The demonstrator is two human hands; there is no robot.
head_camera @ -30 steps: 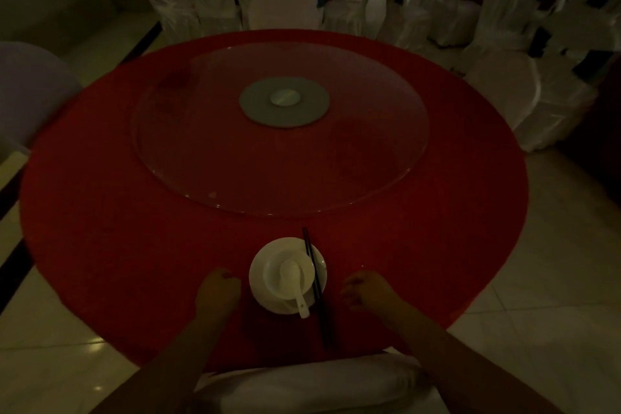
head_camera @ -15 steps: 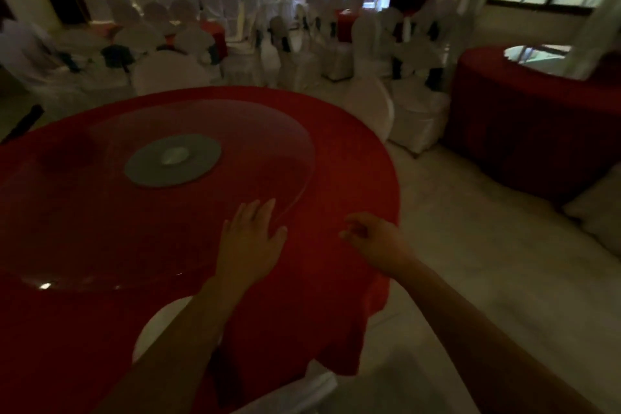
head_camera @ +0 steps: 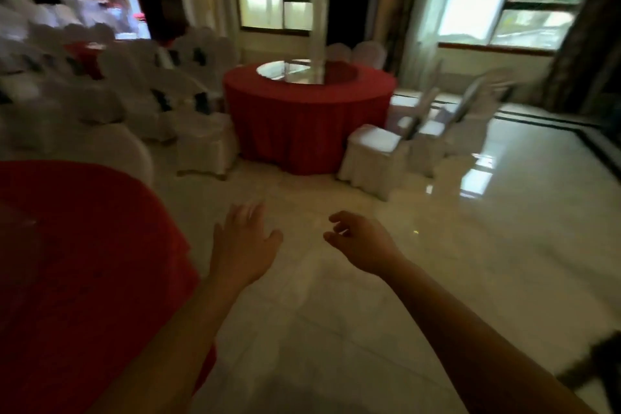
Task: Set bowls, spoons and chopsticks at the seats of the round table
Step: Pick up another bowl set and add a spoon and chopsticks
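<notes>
While the red worktop (head_camera: pixel 84 245) sits at the left with no bowls in view, the left hand (head_camera: pixel 243 245) is open flat and the right hand (head_camera: pixel 361 245) is loosely curled, both empty, reaching over the floor (head_camera: pixel 437 245).

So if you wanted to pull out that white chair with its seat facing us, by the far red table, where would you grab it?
Grip the top of the backrest of the white covered chair, coming from its right side; the seat front points toward the camera, so the back offers the handle.
</notes>
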